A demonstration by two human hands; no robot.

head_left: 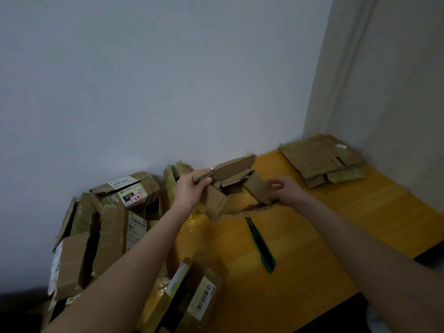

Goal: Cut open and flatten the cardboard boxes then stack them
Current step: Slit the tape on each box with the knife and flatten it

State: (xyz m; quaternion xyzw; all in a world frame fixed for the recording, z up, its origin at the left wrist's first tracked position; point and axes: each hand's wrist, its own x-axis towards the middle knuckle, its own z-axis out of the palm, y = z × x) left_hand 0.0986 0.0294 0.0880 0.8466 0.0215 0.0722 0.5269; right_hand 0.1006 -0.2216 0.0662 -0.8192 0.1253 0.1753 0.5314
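At table's [312, 236] back edge, left hand [189, 186] grips box [230, 174].

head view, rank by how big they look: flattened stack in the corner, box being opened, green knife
1-2. flattened stack and box being opened: look about alike, stack lies farther, so unranked.
3. green knife: clearly smallest.

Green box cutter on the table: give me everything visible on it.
The box cutter has a slim teal-green handle, plastic by the look, with a dark strip along it and a dark blade end that looks extended. It lies flat and diagonal on the yellow table, tip away from the person. No hand touches it; the left hand and right hand hold the opened box just beyond its tip.
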